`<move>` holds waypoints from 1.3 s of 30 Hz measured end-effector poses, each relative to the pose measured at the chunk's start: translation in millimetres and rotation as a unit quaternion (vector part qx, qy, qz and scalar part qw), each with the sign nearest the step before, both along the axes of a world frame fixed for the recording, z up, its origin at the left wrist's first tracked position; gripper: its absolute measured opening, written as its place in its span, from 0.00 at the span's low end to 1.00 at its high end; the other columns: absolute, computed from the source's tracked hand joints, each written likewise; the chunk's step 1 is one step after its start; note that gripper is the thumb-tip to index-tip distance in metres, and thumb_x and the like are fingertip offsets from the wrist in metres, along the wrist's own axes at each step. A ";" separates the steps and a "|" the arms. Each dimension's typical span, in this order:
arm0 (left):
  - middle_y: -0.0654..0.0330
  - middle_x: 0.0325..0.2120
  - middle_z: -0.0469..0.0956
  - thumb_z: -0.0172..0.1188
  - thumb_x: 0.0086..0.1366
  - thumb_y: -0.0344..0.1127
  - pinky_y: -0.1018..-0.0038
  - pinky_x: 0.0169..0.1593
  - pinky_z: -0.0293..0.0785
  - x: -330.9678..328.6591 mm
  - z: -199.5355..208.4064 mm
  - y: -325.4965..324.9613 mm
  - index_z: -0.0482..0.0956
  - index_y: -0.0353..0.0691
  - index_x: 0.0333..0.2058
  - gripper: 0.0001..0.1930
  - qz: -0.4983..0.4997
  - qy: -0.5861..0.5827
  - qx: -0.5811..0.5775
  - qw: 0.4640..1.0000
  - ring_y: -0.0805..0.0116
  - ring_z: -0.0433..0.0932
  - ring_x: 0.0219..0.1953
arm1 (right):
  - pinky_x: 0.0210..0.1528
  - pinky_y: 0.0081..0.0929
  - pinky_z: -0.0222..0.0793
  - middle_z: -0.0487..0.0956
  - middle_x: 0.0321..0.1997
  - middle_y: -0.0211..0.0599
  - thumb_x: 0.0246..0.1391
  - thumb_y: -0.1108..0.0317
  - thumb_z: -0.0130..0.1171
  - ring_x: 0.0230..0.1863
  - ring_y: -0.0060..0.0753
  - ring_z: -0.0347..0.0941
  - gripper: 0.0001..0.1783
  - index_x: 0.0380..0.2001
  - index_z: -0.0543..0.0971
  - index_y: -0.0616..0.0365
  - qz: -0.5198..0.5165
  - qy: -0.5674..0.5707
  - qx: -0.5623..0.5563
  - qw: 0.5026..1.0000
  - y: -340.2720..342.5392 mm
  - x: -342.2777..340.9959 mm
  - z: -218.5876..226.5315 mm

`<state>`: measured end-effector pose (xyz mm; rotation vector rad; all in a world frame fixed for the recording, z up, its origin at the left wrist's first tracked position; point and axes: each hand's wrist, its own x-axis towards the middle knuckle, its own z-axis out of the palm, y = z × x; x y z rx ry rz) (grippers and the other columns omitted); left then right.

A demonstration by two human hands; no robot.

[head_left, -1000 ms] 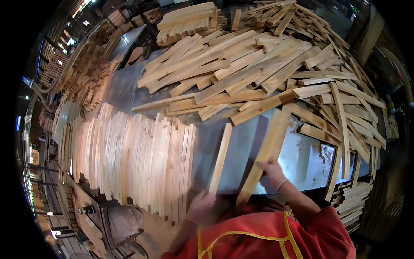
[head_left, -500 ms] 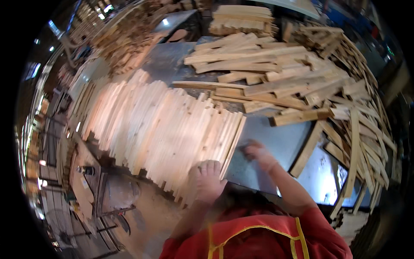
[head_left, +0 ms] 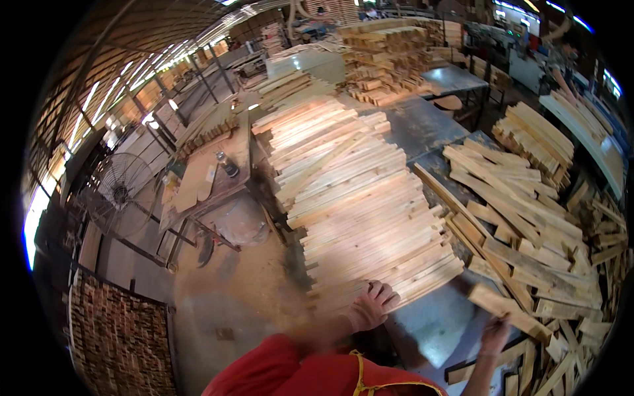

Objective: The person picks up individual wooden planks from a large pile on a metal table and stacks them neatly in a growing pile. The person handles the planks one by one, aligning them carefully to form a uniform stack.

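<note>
Many pale wooden strips [head_left: 370, 204] lie side by side in a broad layer, their ends uneven. My left hand [head_left: 371, 307] rests on the near end of this layer, fingers stretched over the last strips. To the right, my right hand [head_left: 493, 338] grips the edge of a short wooden board [head_left: 505, 309], which lies tilted over the loose pieces. Part of the grip is hidden behind the fingers. Between my two hands shows the grey metal tabletop [head_left: 432, 327].
Loose boards [head_left: 522, 204] heap up at the right. A neat stack of strips [head_left: 535, 142] stands behind them. At the left are a side table [head_left: 206, 175] with a bottle [head_left: 226, 165], a wire fan [head_left: 120, 191] and a big block of stacked wood [head_left: 122, 333].
The view has swung left, so the scene appears shifted and turned. My right hand has moved from over the bare metal to a board on the heap. My left hand stays at the strips.
</note>
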<state>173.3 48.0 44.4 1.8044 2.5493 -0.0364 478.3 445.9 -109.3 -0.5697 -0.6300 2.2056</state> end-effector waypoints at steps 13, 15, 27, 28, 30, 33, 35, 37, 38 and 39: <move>0.40 0.59 0.76 0.65 0.67 0.48 0.51 0.51 0.82 -107.5 82.1 -19.8 0.59 0.42 0.74 0.42 0.112 -0.287 0.056 0.950 0.41 0.84 0.47 | 0.56 0.35 0.80 0.83 0.49 0.40 0.60 0.68 0.73 0.48 0.34 0.81 0.37 0.68 0.69 0.68 0.253 -0.152 0.149 0.944 -256.5 -279.2 176.3; 0.45 0.52 0.79 0.60 0.70 0.45 0.53 0.44 0.83 -177.4 53.1 -37.6 0.57 0.43 0.76 0.39 0.152 -0.212 0.074 0.963 0.45 0.84 0.43 | 0.56 0.32 0.79 0.83 0.48 0.42 0.60 0.71 0.71 0.46 0.34 0.81 0.41 0.72 0.65 0.71 0.231 -0.155 0.176 0.944 -264.8 -300.3 194.0; 0.52 0.59 0.75 0.68 0.61 0.39 0.54 0.63 0.72 -383.2 49.6 -147.1 0.70 0.45 0.68 0.35 0.277 0.137 0.194 0.931 0.49 0.74 0.61 | 0.42 0.33 0.84 0.84 0.47 0.43 0.61 0.70 0.66 0.41 0.37 0.84 0.40 0.73 0.64 0.70 -0.002 -0.426 0.095 0.899 -255.2 -151.8 82.3; 0.52 0.60 0.74 0.69 0.60 0.39 0.54 0.65 0.70 -358.3 45.5 -150.0 0.71 0.44 0.68 0.36 0.293 0.117 0.247 0.916 0.48 0.73 0.63 | 0.43 0.33 0.84 0.83 0.48 0.44 0.61 0.70 0.66 0.42 0.38 0.84 0.40 0.73 0.64 0.71 0.011 -0.416 0.079 0.906 -257.4 -147.9 73.6; 0.47 0.59 0.75 0.72 0.59 0.40 0.59 0.66 0.69 -296.9 41.1 -172.2 0.72 0.41 0.67 0.37 0.367 -0.056 0.319 0.872 0.50 0.73 0.63 | 0.45 0.34 0.84 0.83 0.51 0.47 0.61 0.69 0.65 0.44 0.39 0.84 0.41 0.73 0.62 0.72 0.040 -0.404 0.034 0.913 -278.8 -155.5 82.5; 0.52 0.48 0.80 0.69 0.67 0.45 0.62 0.55 0.76 -200.3 -69.1 -210.6 0.77 0.37 0.56 0.25 0.568 -0.155 0.428 0.685 0.57 0.79 0.51 | 0.49 0.32 0.81 0.83 0.54 0.44 0.62 0.67 0.68 0.48 0.35 0.82 0.37 0.71 0.65 0.60 0.177 -0.313 0.013 0.933 -302.4 -204.0 112.8; 0.56 0.41 0.80 0.65 0.71 0.46 0.62 0.46 0.79 -138.4 -75.5 -202.4 0.78 0.35 0.49 0.20 0.614 -0.498 0.432 0.433 0.60 0.79 0.41 | 0.53 0.31 0.78 0.83 0.55 0.44 0.62 0.65 0.69 0.52 0.33 0.80 0.40 0.73 0.64 0.60 0.203 -0.396 0.128 0.886 -309.7 -212.3 115.0; 0.57 0.38 0.79 0.63 0.73 0.46 0.62 0.41 0.79 -82.1 -52.8 -172.1 0.78 0.36 0.46 0.18 0.614 -0.623 0.395 0.282 0.61 0.78 0.36 | 0.50 0.30 0.78 0.83 0.55 0.43 0.62 0.65 0.68 0.51 0.33 0.80 0.40 0.73 0.64 0.59 0.192 -0.357 0.104 0.908 -306.7 -200.1 97.5; 0.56 0.38 0.79 0.63 0.73 0.47 0.61 0.40 0.79 -63.5 -56.6 -167.2 0.78 0.37 0.46 0.17 0.632 -0.627 0.363 0.273 0.62 0.77 0.36 | 0.49 0.30 0.78 0.83 0.54 0.43 0.62 0.65 0.68 0.50 0.33 0.80 0.40 0.73 0.64 0.58 0.189 -0.330 0.100 0.919 -301.6 -196.6 94.1; 0.54 0.39 0.79 0.61 0.73 0.48 0.60 0.40 0.79 -46.9 -80.7 -185.5 0.79 0.39 0.47 0.17 0.567 -0.628 0.322 0.425 0.62 0.78 0.37 | 0.50 0.30 0.78 0.83 0.55 0.43 0.62 0.65 0.68 0.51 0.34 0.80 0.40 0.74 0.64 0.58 0.192 -0.341 0.098 0.915 -297.8 -193.7 97.1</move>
